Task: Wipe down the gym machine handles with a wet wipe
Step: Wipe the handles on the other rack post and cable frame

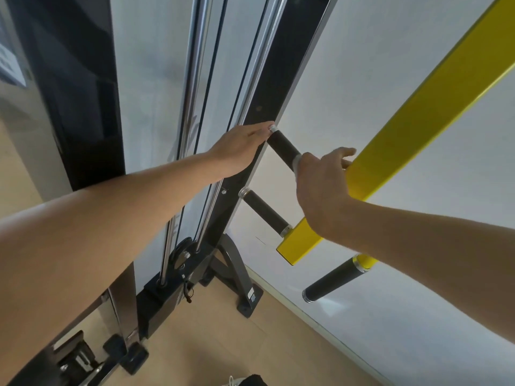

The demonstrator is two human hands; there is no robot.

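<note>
Upper black handle [282, 147] between the hands: left hand [241, 147] flat, fingers straight; right hand [320, 185] curled around its end.

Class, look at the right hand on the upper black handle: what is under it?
Under the right hand a white edge, possibly a wipe, peeks out at the upper black foam handle. The rest, and that handle's end by the yellow steel bar, are covered.
</note>
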